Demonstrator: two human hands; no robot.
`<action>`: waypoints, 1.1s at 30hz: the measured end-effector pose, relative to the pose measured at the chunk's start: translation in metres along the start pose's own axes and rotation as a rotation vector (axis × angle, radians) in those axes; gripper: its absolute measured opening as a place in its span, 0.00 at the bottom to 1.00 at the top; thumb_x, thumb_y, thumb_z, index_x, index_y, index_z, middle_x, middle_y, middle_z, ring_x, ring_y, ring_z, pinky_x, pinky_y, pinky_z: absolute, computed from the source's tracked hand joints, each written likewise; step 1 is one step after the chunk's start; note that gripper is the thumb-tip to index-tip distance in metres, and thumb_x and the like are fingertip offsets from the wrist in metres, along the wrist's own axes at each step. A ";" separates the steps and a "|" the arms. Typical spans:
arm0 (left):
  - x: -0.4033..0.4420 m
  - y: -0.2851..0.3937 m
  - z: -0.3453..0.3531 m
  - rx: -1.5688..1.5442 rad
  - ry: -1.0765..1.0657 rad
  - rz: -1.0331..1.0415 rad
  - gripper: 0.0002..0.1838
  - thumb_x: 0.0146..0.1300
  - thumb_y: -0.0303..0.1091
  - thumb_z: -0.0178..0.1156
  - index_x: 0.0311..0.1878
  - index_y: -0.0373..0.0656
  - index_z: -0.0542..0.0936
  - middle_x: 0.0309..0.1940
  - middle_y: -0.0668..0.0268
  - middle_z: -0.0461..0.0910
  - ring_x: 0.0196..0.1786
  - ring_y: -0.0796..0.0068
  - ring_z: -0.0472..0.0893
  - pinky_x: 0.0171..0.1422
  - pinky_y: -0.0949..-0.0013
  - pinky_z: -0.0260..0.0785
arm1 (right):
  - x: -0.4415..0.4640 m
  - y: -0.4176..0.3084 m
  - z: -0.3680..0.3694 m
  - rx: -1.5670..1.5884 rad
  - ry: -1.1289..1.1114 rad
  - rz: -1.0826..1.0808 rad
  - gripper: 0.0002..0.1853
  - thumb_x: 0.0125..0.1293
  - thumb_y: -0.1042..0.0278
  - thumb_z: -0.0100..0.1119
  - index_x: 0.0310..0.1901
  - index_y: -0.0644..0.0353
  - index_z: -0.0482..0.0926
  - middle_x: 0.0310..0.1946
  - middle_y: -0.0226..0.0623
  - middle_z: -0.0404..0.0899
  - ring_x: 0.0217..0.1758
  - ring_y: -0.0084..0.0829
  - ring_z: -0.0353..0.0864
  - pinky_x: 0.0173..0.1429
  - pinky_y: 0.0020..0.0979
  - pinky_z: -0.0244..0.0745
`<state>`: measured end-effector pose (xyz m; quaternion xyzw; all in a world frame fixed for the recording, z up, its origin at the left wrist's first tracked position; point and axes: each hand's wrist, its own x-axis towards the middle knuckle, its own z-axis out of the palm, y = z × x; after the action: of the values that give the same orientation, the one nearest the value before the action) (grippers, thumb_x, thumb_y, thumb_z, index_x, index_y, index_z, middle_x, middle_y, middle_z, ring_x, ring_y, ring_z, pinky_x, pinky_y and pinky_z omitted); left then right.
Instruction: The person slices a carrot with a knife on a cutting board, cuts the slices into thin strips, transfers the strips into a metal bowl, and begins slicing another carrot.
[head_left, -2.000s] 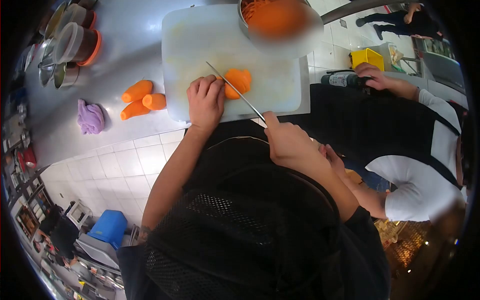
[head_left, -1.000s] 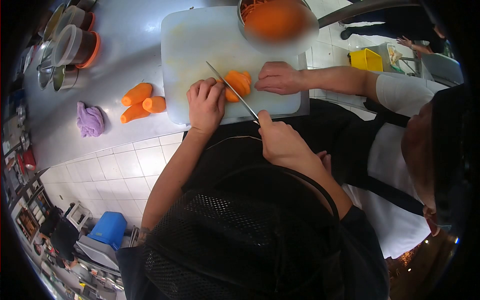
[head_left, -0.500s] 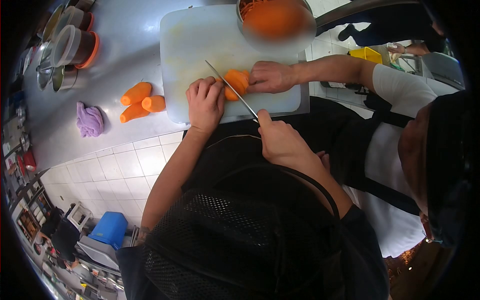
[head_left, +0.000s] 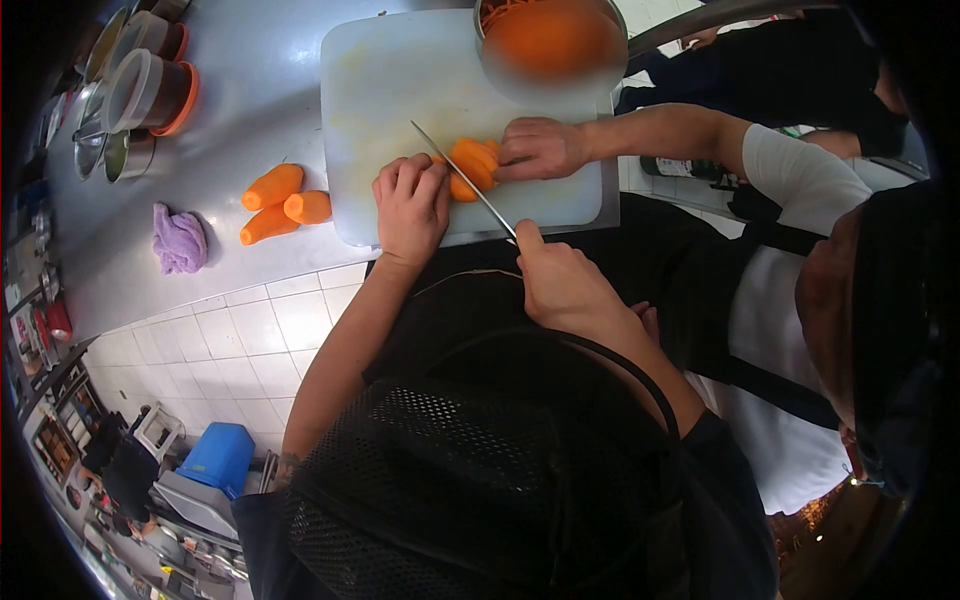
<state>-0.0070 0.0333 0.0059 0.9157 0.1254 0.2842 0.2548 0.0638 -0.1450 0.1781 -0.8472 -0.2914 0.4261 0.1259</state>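
Note:
On a white cutting board (head_left: pixel 385 100) lie orange carrot slices (head_left: pixel 474 160), fanned in a small pile. My right hand (head_left: pixel 570 280) is closed round the handle of a knife (head_left: pixel 470 187), whose blade slants across the carrot at the left side of the slices. The fingers of my left hand (head_left: pixel 410 200) are curled and press down on the carrot left of the blade, mostly covering that part. From the right, another person's hand (head_left: pixel 541 149) touches the far end of the slices.
Several peeled carrots (head_left: pixel 273 187) and a purple cloth (head_left: pixel 180 240) lie on the steel counter (head_left: pixel 240 120) at left. A metal bowl (head_left: pixel 622 50) with shredded carrot stands at the board's back right corner. Plastic tubs (head_left: pixel 135 90) stand far left. The co-worker leans close on my right.
The other person's fingers and the slices beneath them have shifted slightly. Someone in dark clothes has moved further into view at the upper right. My hands and the knife look unmoved.

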 end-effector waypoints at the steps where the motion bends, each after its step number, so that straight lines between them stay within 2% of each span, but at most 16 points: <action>1: 0.000 0.000 0.000 -0.002 0.004 0.001 0.15 0.62 0.28 0.70 0.51 0.50 0.81 0.52 0.68 0.79 0.56 0.58 0.77 0.61 0.55 0.67 | 0.000 0.000 0.000 0.000 0.000 0.000 0.14 0.63 0.80 0.52 0.49 0.72 0.67 0.32 0.67 0.83 0.42 0.66 0.85 0.49 0.59 0.79; 5: 0.000 0.000 -0.001 0.001 0.002 0.007 0.14 0.62 0.29 0.70 0.51 0.49 0.81 0.52 0.68 0.79 0.56 0.58 0.77 0.61 0.55 0.67 | 0.000 -0.001 0.000 -0.006 -0.015 0.026 0.15 0.63 0.79 0.53 0.51 0.71 0.67 0.33 0.68 0.83 0.44 0.67 0.86 0.51 0.59 0.79; 7: 0.000 0.001 0.000 -0.018 -0.003 0.000 0.15 0.63 0.27 0.70 0.51 0.47 0.80 0.51 0.65 0.79 0.57 0.55 0.76 0.63 0.53 0.66 | 0.001 -0.001 0.000 -0.001 -0.021 0.031 0.15 0.63 0.79 0.54 0.51 0.71 0.66 0.34 0.68 0.83 0.44 0.67 0.86 0.51 0.59 0.80; 10: -0.001 0.000 0.000 0.003 0.002 0.002 0.14 0.62 0.29 0.70 0.50 0.49 0.81 0.52 0.68 0.79 0.56 0.58 0.77 0.60 0.54 0.68 | 0.001 0.002 0.004 0.004 -0.031 0.053 0.15 0.64 0.79 0.53 0.52 0.70 0.66 0.34 0.68 0.83 0.45 0.67 0.86 0.52 0.60 0.80; 12: -0.002 -0.002 0.003 0.009 0.011 0.007 0.14 0.62 0.29 0.70 0.50 0.49 0.82 0.51 0.68 0.79 0.56 0.58 0.77 0.60 0.54 0.68 | 0.002 0.007 0.011 -0.019 0.030 0.025 0.08 0.76 0.72 0.50 0.50 0.66 0.65 0.31 0.66 0.82 0.41 0.68 0.84 0.45 0.63 0.76; 16: -0.001 -0.001 0.002 0.005 0.012 0.002 0.14 0.61 0.29 0.71 0.49 0.49 0.82 0.51 0.68 0.79 0.56 0.58 0.77 0.61 0.55 0.67 | 0.002 0.011 0.016 -0.026 0.007 0.041 0.10 0.75 0.71 0.53 0.50 0.65 0.65 0.30 0.64 0.82 0.41 0.66 0.85 0.47 0.63 0.76; 19: 0.000 0.000 0.000 0.000 0.007 0.004 0.14 0.61 0.28 0.71 0.49 0.49 0.82 0.51 0.68 0.79 0.56 0.58 0.77 0.61 0.55 0.67 | 0.000 0.009 0.009 -0.101 0.103 -0.053 0.13 0.71 0.71 0.56 0.52 0.65 0.67 0.29 0.63 0.82 0.42 0.63 0.86 0.49 0.61 0.76; 21: 0.000 0.001 0.000 -0.002 0.008 0.004 0.14 0.61 0.28 0.71 0.49 0.49 0.82 0.51 0.68 0.79 0.56 0.58 0.77 0.61 0.55 0.67 | 0.002 0.015 0.011 0.001 0.166 -0.195 0.15 0.64 0.81 0.51 0.52 0.68 0.66 0.30 0.66 0.83 0.40 0.67 0.86 0.47 0.61 0.80; 25: 0.001 0.002 -0.001 -0.003 0.015 0.004 0.14 0.60 0.28 0.71 0.49 0.49 0.81 0.51 0.68 0.79 0.56 0.58 0.77 0.61 0.55 0.67 | 0.003 0.013 0.014 0.041 0.091 -0.070 0.16 0.63 0.80 0.51 0.53 0.68 0.66 0.30 0.66 0.83 0.40 0.67 0.86 0.48 0.61 0.79; 33: 0.000 0.002 -0.001 -0.006 0.012 0.004 0.14 0.61 0.28 0.71 0.50 0.48 0.81 0.51 0.68 0.79 0.56 0.58 0.77 0.61 0.54 0.67 | 0.003 0.011 0.012 0.043 0.078 -0.053 0.23 0.66 0.77 0.53 0.63 0.68 0.67 0.35 0.64 0.84 0.45 0.63 0.87 0.53 0.58 0.79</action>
<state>-0.0070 0.0324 0.0075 0.9134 0.1244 0.2905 0.2565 0.0599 -0.1521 0.1641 -0.8521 -0.2993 0.3957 0.1666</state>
